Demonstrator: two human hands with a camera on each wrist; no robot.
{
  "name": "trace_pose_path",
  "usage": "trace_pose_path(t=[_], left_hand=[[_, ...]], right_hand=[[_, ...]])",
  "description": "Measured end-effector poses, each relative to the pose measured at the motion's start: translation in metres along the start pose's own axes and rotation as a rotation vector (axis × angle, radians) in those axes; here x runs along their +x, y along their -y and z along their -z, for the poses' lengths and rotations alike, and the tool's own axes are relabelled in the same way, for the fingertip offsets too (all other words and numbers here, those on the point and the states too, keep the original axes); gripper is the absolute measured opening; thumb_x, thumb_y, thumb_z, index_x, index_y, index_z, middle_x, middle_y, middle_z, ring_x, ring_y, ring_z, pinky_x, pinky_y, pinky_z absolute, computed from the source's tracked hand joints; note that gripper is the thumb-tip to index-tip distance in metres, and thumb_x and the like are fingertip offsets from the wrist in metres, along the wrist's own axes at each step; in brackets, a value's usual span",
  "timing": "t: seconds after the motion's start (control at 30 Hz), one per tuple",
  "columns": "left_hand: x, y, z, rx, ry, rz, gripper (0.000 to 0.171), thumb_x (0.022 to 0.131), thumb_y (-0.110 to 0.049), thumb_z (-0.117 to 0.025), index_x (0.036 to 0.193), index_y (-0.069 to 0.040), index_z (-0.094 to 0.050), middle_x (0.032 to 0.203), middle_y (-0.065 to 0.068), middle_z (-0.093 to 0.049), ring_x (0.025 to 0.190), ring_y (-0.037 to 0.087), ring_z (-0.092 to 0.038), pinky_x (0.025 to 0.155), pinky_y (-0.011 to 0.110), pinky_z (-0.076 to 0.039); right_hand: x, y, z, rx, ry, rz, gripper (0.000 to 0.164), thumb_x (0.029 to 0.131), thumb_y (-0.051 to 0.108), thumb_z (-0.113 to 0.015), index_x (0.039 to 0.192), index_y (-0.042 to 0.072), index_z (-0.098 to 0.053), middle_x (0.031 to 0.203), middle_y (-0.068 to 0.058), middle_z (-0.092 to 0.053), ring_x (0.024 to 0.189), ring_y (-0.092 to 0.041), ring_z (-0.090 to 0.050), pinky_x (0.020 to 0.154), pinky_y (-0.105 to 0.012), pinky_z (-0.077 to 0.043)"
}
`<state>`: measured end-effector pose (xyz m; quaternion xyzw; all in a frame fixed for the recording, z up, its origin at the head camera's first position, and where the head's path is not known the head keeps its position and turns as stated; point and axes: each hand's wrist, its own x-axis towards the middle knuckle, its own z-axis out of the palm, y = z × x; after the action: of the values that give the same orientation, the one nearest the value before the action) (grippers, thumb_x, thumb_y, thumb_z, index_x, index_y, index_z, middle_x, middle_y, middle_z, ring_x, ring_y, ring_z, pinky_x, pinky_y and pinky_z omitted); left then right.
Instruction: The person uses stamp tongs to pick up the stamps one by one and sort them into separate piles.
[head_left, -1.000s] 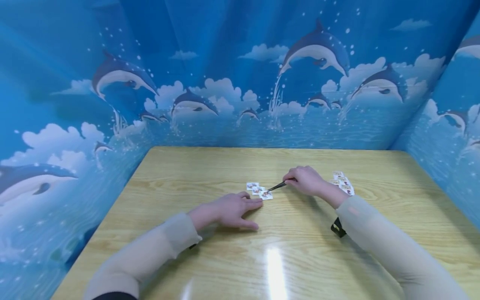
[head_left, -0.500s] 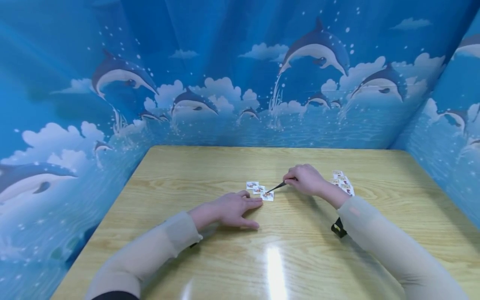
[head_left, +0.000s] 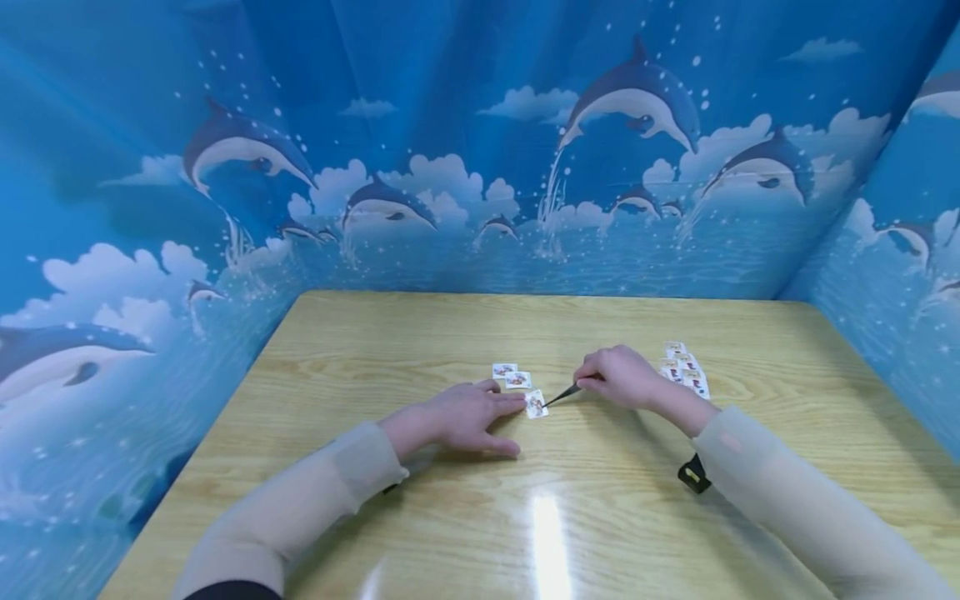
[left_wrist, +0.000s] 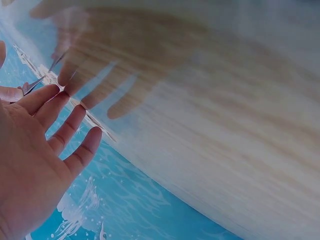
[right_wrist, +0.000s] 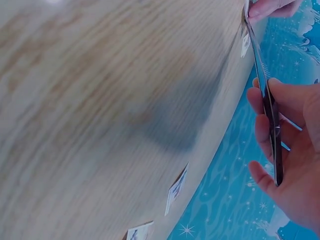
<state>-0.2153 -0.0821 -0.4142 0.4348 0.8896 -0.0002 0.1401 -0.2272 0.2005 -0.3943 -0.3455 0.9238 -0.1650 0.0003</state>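
My right hand [head_left: 618, 377] pinches black tweezers [head_left: 564, 393] between thumb and fingers. Their tips meet the right edge of a small white printed card [head_left: 536, 405], which lies slightly turned on the table. Stretched out flat, my left hand [head_left: 468, 417] touches that card's left side with its fingertips. Just beyond, two similar cards [head_left: 517, 380] lie stepped corner to corner. In the right wrist view the tweezers [right_wrist: 273, 112] run along the curled fingers towards the left fingertips. The left wrist view shows the left fingers [left_wrist: 67, 132] straight and spread.
A group of several printed cards [head_left: 684, 371] lies beyond my right wrist. The wooden table [head_left: 420, 333] shows glare near its front. Blue curtains [head_left: 465, 192] with dolphins stand behind it and at both sides. A black strap [head_left: 694, 473] hangs under the right sleeve.
The nearest card has moved towards me and turned, coming apart from the other two. My right hand and the tweezers shifted nearer and slightly right. The left hand has barely moved.
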Motion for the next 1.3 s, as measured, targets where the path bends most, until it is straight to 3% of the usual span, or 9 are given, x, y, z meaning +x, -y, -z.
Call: trace_pose_path(t=[0.3,0.43,0.73,1.07,1.3], left_hand=[[0.001,-0.001,-0.001,0.039,0.001,-0.027,0.079,0.090,-0.072,-0.041,0.153,-0.025,-0.032,0.158,-0.009,-0.025,0.139,0.028,-0.031,0.108,0.044,-0.034],[-0.001,-0.001,0.000,0.033,0.006,-0.024,0.079,0.090,-0.072,-0.041,0.153,-0.025,-0.032,0.158,-0.008,-0.025,0.140,0.029,-0.030,0.108,0.045,-0.034],[0.000,0.000,0.000,0.016,0.001,-0.032,0.078,0.090,-0.072,-0.040,0.153,-0.026,-0.032,0.158,-0.009,-0.025,0.140,0.030,-0.030,0.109,0.045,-0.033],[0.003,-0.001,0.000,0.024,-0.016,-0.019,0.078,0.091,-0.072,-0.040,0.153,-0.025,-0.032,0.158,-0.008,-0.023,0.140,0.033,-0.029,0.109,0.049,-0.032],[0.000,0.000,0.000,0.009,-0.016,-0.011,0.079,0.091,-0.070,-0.042,0.154,-0.024,-0.028,0.159,-0.010,-0.020,0.140,0.031,-0.030,0.109,0.048,-0.032]], right_hand=[[0.001,-0.001,-0.003,0.048,0.046,-0.111,0.015,0.093,0.011,-0.064,0.101,0.004,-0.075,0.093,-0.004,-0.071,0.086,-0.024,-0.067,0.081,-0.045,-0.053],[0.007,-0.002,-0.003,0.076,0.066,-0.143,0.017,0.094,0.012,-0.064,0.103,0.004,-0.075,0.094,-0.005,-0.071,0.087,-0.023,-0.066,0.082,-0.045,-0.052],[0.014,-0.002,0.000,0.068,0.070,-0.139,0.014,0.093,0.010,-0.065,0.099,0.005,-0.076,0.091,-0.003,-0.072,0.085,-0.023,-0.066,0.080,-0.044,-0.052],[0.005,0.003,-0.001,0.044,0.082,-0.099,0.012,0.092,0.010,-0.065,0.093,0.008,-0.077,0.083,0.002,-0.070,0.073,-0.013,-0.063,0.071,-0.039,-0.053],[0.001,0.007,-0.003,0.059,0.062,-0.193,0.014,0.093,0.011,-0.065,0.096,0.005,-0.077,0.092,-0.006,-0.073,0.079,-0.018,-0.066,0.073,-0.040,-0.053]])
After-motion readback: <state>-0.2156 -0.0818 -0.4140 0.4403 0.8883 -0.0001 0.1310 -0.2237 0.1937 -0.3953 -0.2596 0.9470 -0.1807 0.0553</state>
